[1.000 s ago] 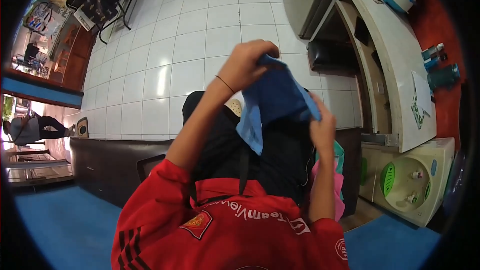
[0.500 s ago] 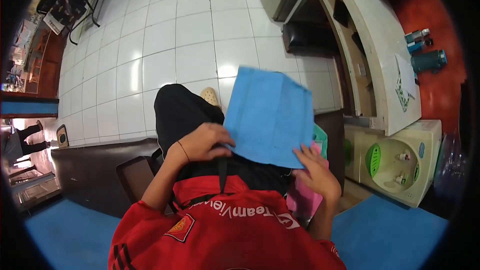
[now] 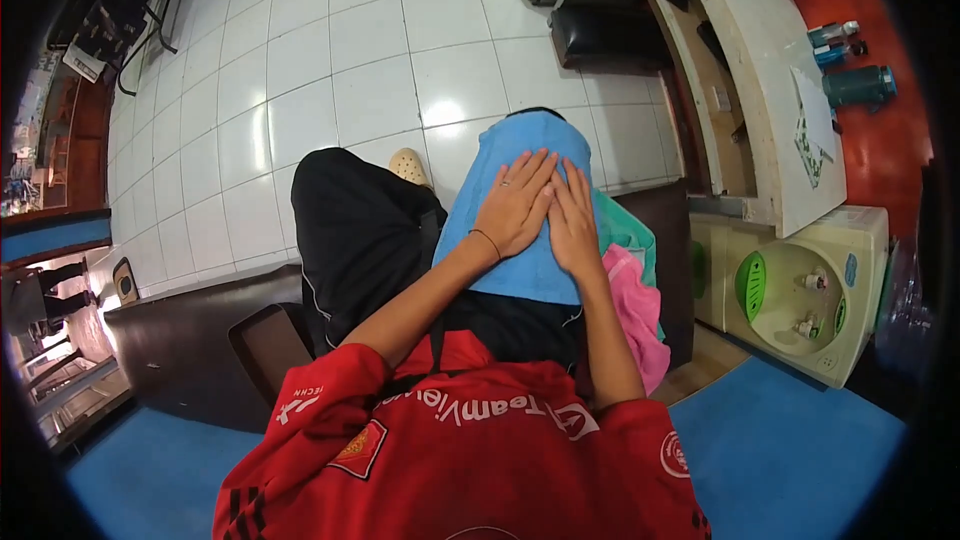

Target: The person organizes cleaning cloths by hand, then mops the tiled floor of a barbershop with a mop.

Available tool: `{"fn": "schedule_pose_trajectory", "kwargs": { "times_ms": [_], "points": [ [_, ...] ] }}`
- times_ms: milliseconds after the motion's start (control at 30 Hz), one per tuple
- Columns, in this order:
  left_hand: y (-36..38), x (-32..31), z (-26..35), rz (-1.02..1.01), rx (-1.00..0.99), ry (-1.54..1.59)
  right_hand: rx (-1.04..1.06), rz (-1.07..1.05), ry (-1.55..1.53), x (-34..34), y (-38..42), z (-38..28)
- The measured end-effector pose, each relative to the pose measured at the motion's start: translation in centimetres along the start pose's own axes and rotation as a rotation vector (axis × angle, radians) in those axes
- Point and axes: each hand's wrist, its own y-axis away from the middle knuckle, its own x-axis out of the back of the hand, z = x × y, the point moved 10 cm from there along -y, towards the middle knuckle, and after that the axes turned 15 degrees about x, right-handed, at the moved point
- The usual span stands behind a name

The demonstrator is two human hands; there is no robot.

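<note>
A light blue cloth (image 3: 463,245) lies spread over my right thigh and knee, its near edge straight across my lap. My left hand (image 3: 517,202) presses flat on the middle of it, fingers stretched out. Right beside it, my right hand (image 3: 572,228) also lies flat, its fingers pointing away from me and touching the left hand. Neither hand grips anything. To the right of my leg, a pink cloth (image 3: 640,325) and a green cloth (image 3: 622,225) lie heaped on the dark brown bench.
On the left of the bench (image 3: 190,345) sits a brown tray (image 3: 268,348). A water dispenser (image 3: 800,320) stands at the right below a white counter (image 3: 745,50) bearing bottles (image 3: 860,87). A black padded seat (image 3: 605,37) is ahead on the tiled floor (image 3: 365,45).
The blue cloth, held up by its near corners before, now rests on my right thigh. Both hands have let go of the edges and moved forward onto its top.
</note>
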Motion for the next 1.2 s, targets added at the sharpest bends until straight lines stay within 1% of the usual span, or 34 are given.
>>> {"fn": "schedule_pose_trajectory", "kwargs": {
  "times_ms": [33, 67, 133, 167, 200, 233, 267, 300, 333, 400, 433, 467, 533, 567, 600, 667, 700, 733, 767, 800, 833, 867, 900, 933, 967, 1000, 1033, 1067, 1100, 1133, 1200],
  "points": [
    [0.4, -0.5, -0.3, -0.017, 0.012, -0.001, -0.017, -0.025, -0.054, -0.6, 0.6, 0.4],
    [0.2, -0.4, -0.7, 0.008, 0.052, -0.019, -0.025, -0.028, -0.060, -0.9, 0.8, 0.8],
    [-0.9, -0.3, -1.2, 0.041, 0.075, -0.038, -0.094, 0.032, -0.143, -0.7, 0.4, 2.5],
    [-1.4, -0.4, -2.0, 0.040, 0.139, -0.018, -0.183, 0.126, -0.317, -0.7, 0.5, 4.2],
    [-2.3, -0.4, -2.9, 0.045, 0.195, 0.003, -0.178, 0.136, -0.308, -0.3, 0.2, 5.1],
    [-3.4, -0.9, -3.8, 0.052, 0.178, 0.006, -0.375, -0.101, -0.071, -1.2, 0.8, 7.5],
    [-5.0, -1.0, -5.8, 0.075, 0.262, 0.031, -0.564, -0.333, 0.173, -1.4, 1.5, 10.0],
    [-5.7, -1.0, -7.4, 0.094, 0.353, 0.056, -0.570, -0.637, 0.493, -0.3, 0.8, 10.2],
    [-6.0, -0.5, -6.7, 0.098, 0.347, 0.055, -0.568, -0.630, 0.494, 0.5, 0.5, 9.8],
    [-6.5, 2.6, -4.3, 0.317, 0.294, -0.064, -0.136, 0.004, 0.318, 4.9, -3.5, 5.4],
    [-5.8, 4.3, 0.0, 0.289, -0.039, 0.248, -0.074, 0.077, 0.058, 5.0, -4.5, 3.9],
    [-5.2, 3.4, -0.6, 0.272, -0.014, 0.246, -0.094, 0.059, 0.044, 3.2, -4.1, 4.0],
    [-4.9, 0.5, -0.1, 0.195, -0.073, -0.108, -0.173, 0.085, -0.294, -1.5, -3.4, 5.0],
    [-5.4, 0.9, -0.9, 0.223, -0.035, -0.040, -0.088, 0.150, -0.099, -1.5, -3.4, 4.5],
    [-6.3, 0.9, -1.0, 0.220, -0.043, -0.043, -0.091, 0.158, -0.098, -2.1, -3.4, 5.8],
    [-7.1, 2.3, -3.1, 0.313, 0.077, 0.015, -0.412, 0.114, -0.510, -5.6, -1.4, 11.1],
    [-7.6, 2.6, -4.1, 0.309, 0.083, 0.107, -0.414, 0.111, -0.519, -6.2, -0.4, 11.7],
    [-8.2, 2.8, -4.9, 0.319, 0.070, 0.102, -0.595, -0.041, -0.621, -8.2, 1.0, 13.0],
    [-9.0, 2.9, -6.5, 0.263, 0.097, 0.271, -0.772, -0.199, -0.714, -9.9, 2.2, 14.1],
    [-9.4, 2.6, -8.3, 0.201, 0.133, 0.441, -0.762, -0.197, -0.712, -9.3, 1.5, 14.4],
    [-9.4, 2.9, -10.1, 0.205, 0.139, 0.442, -0.692, -0.245, -0.453, -7.8, 0.9, 14.5],
    [-9.9, 1.4, -14.9, 0.052, 0.514, 0.288, -0.611, -0.285, -0.196, -6.4, 0.0, 14.3],
    [-9.5, 0.4, -18.6, -0.099, 0.870, 0.126, -0.567, -0.130, 0.248, -2.9, -0.7, 13.4],
    [-9.5, 0.9, -17.8, -0.090, 0.867, 0.129, -0.559, -0.126, 0.249, -1.7, -1.7, 12.1],
    [-9.3, 4.4, -13.6, 0.223, 0.556, 0.179, -0.399, 0.015, 0.367, 1.8, -3.7, 8.7],
    [-7.6, 8.0, -8.9, 0.522, 0.237, 0.217, -0.239, 0.153, 0.476, 4.2, -5.0, 5.6],
    [-6.8, 8.8, -5.3, 0.526, 0.076, 0.258, -0.245, 0.141, 0.463, 3.8, -5.0, 4.8],
    [-6.6, 7.0, -3.8, 0.154, 0.334, 0.438, -0.202, 0.073, 0.172, 1.9, -5.6, 4.2],
    [-6.5, 5.3, -2.7, 0.233, 0.013, 0.341, -0.145, 0.014, -0.112, 0.1, -6.7, 3.4],
    [-6.1, 2.2, -2.8, 0.326, -0.036, -0.176, -0.134, 0.015, -0.115, -1.0, -6.9, 3.1],
    [-5.8, 4.0, -4.7, 0.450, 0.112, 0.075, -0.250, -0.001, -0.171, -4.2, -5.6, 4.4]
  ]
}}
